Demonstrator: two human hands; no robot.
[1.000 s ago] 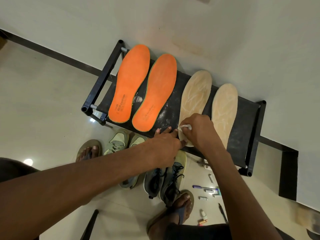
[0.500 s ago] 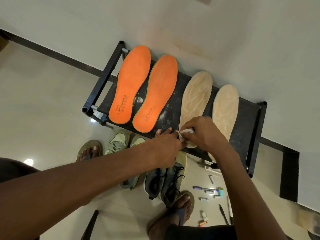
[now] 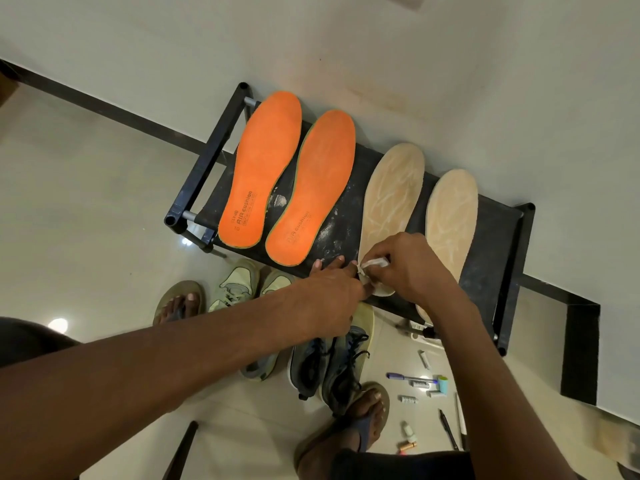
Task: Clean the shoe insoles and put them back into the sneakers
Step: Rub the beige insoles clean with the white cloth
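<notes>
Two orange insoles and two beige insoles lie side by side on a black shoe rack. My right hand pinches a small white wipe at the heel of the left beige insole. My left hand touches the same wipe with its fingertips and rests on the rack's front edge. Pale green sneakers and dark grey sneakers stand on the floor below the rack, partly hidden by my left arm.
The rack stands against a white wall. White powder marks the rack between the insoles. My feet in sandals stand on the tiled floor. Pens and small tubes lie scattered on the floor at the right.
My right hand with the wipe shifted slightly left along the beige insole's heel, closer to my left hand. The insoles stayed where they were.
</notes>
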